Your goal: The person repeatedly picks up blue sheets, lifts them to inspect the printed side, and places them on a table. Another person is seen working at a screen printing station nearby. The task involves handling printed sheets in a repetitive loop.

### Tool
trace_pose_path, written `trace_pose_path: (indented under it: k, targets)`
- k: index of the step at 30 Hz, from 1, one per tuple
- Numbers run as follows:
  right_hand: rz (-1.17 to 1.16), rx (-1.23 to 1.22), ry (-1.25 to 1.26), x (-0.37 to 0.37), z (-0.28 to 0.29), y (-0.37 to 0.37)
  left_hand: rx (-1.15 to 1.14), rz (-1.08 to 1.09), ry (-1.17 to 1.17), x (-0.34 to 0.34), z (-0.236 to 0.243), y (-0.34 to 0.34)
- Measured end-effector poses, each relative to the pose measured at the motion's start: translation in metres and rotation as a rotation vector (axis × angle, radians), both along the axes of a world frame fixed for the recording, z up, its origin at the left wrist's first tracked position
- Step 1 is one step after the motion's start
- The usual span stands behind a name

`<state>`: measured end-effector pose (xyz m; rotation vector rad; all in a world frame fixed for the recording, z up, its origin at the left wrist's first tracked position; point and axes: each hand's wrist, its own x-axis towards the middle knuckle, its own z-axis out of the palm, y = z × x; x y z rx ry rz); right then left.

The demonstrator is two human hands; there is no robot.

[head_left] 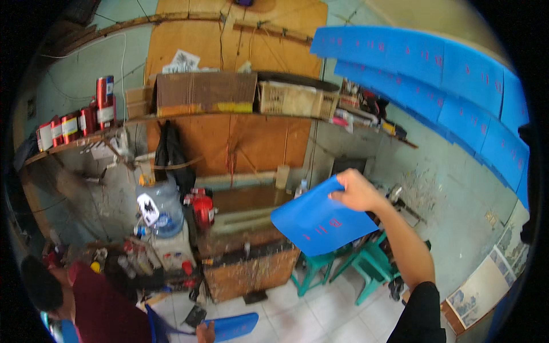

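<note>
Right hand (359, 191) raised, thumb and bent fingers pinching the upper edge of a blue sheet (317, 220); left hand out of view, so I cannot tell its state; the sheet hangs tilted, below and to the left of that pinch. As I judge it, the step in hand is carrying one marked sheet by its edge; the next move calls for a firm pinch and room for the loose edges, clear of the green stool (373, 264) behind. Small red marks (335, 223) sit on the sheet; similar ones run along the hanging sheets (416, 52) above and right of the hand; far to its left, red cans (104, 103) and a water jug (166, 200) carry labels I cannot make out; lower on that side, another person's hand (205, 332) holds a second blue sheet (239, 327).
</note>
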<state>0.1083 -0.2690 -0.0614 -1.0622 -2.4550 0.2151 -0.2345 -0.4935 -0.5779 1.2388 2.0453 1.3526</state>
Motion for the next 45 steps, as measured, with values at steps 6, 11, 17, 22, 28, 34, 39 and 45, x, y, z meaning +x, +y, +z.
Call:
trace_pose_path:
  k: [6,11,17,22,28,34,39,45]
  targets:
    - [0.005,0.28,0.418,-0.073,0.225,0.07,0.192,-0.232,0.294,-0.063,-0.03,0.08]
    - [-0.009,0.773,0.732,-0.066,0.404,0.099,0.131,-0.117,0.596,-0.088,-0.06,0.145]
    - [0.018,0.748,0.827,-0.011,0.476,0.126,0.351,0.091,0.521,-0.093,-0.114,0.209]
    - [-0.298,0.895,0.736,-0.01,0.427,0.152,0.282,0.049,0.097,-0.093,-0.101,0.242]
    - [-0.335,0.9,0.884,-0.03,0.411,0.202,0.241,0.041,0.262,-0.07,-0.03,0.254]
    - [-0.695,0.82,0.888,-0.04,0.439,0.271,0.051,0.023,0.25,-0.058,0.001,0.241]
    - [-0.515,0.751,0.905,-0.07,0.428,0.314,0.062,0.052,0.142,-0.05,0.019,0.221]
    - [-0.365,0.708,0.822,-0.077,0.378,0.297,0.005,-0.054,0.158,-0.06,0.041,0.189]
